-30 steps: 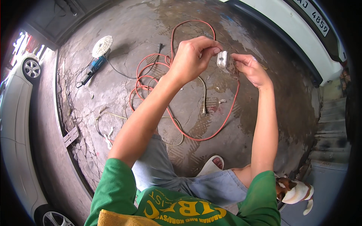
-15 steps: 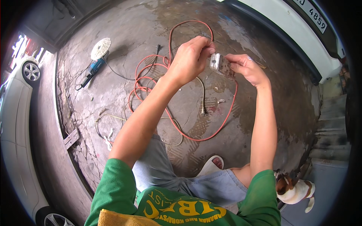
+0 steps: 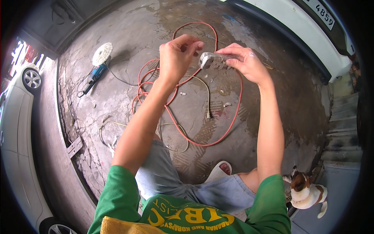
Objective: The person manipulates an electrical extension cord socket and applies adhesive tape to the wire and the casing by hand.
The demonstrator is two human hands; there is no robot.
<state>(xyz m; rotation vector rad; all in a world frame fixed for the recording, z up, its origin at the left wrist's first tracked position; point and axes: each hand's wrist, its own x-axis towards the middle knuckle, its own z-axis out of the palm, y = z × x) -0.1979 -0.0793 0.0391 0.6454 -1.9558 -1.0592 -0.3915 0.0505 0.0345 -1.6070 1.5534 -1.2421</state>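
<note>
My right hand (image 3: 247, 62) grips a worn, dirt-stained outlet box (image 3: 218, 61) between thumb and fingers, above the concrete floor. Its pale end points left, and an orange extension cord (image 3: 238, 97) runs close by. Just left of the box, and apart from it, is my left hand (image 3: 176, 54), its fingers curled with thumb and forefinger drawn together. Whether anything small is pinched there cannot be made out. Below the hands, loops of the orange cord lie on the floor, along with a beige cord ending in a plug (image 3: 209, 114).
A blue power polisher (image 3: 98, 73) with a white fluffy pad (image 3: 103, 54) lies at the left. Silver car (image 3: 17, 128) along the left edge; white vehicle's dark bumper (image 3: 288, 43) at upper right. A brown-and-white dog (image 3: 307, 193) sits at lower right. A metal plate (image 3: 74, 147) lies near the left kerb.
My left hand has drawn away to the left from the outlet box. My right hand has shifted left and turned the box more sideways. The dog has raised its head.
</note>
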